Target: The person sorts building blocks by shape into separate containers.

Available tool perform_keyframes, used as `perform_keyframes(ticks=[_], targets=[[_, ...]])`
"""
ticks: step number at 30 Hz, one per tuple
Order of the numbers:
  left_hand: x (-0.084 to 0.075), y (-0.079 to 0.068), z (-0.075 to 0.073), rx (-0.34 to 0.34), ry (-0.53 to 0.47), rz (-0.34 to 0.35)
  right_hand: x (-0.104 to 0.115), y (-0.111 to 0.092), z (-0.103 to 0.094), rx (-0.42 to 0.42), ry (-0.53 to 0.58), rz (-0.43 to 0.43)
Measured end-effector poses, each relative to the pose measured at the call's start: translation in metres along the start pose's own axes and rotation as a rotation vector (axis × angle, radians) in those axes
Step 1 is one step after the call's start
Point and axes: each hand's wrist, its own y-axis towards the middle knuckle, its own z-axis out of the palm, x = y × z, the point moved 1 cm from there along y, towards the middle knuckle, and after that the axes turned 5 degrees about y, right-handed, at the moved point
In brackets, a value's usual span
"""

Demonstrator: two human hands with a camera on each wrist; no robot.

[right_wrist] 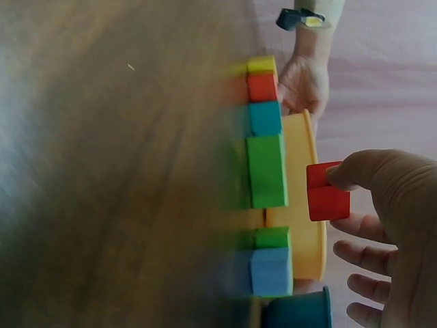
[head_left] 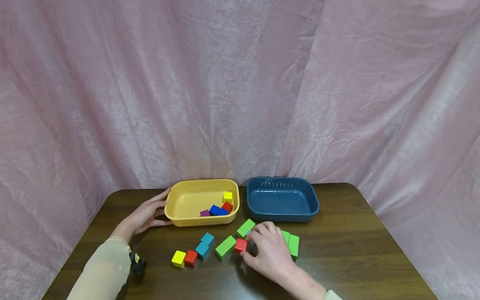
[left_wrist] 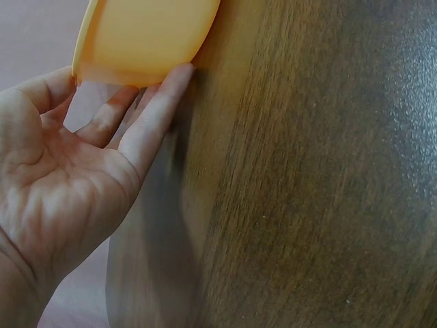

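My right hand (head_left: 271, 250) pinches a red block (right_wrist: 328, 193) between thumb and fingers, raised off the tabletop in the right wrist view. Around it lie green blocks (head_left: 226, 248) and a light blue block (right_wrist: 271, 271); the hand partly covers that group in the head view. My left hand (head_left: 147, 213) rests its extended fingers against the left end of a yellow tray (head_left: 180, 221). Inside that tray are a yellow block (head_left: 228, 197), a red block (head_left: 227, 207), dark blue blocks (head_left: 214, 210) and a purple block (head_left: 204, 213).
A dark blue tray (head_left: 283, 217) stands right of the yellow one, both at the back of the brown table (head_left: 345, 258). Left of the green blocks lie teal blocks (head_left: 202, 250), a red block (head_left: 191, 258) and a yellow block (head_left: 178, 259). A pink curtain (head_left: 240, 91) hangs behind.
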Motion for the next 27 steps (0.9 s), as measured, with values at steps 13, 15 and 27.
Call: perform_keyframes(ticks=[13, 15, 27], targets=[[-0.001, 0.0, 0.002, -0.009, -0.013, -0.005, -0.008, 0.019, -0.015, -0.059, -0.015, 0.008], [-0.001, 0.0, 0.002, -0.007, -0.014, -0.005, -0.009, 0.024, -0.018, -0.075, -0.022, 0.015], [-0.001, -0.001, 0.003, -0.012, -0.013, -0.013, -0.014, 0.056, -0.034, -0.112, -0.018, 0.04]])
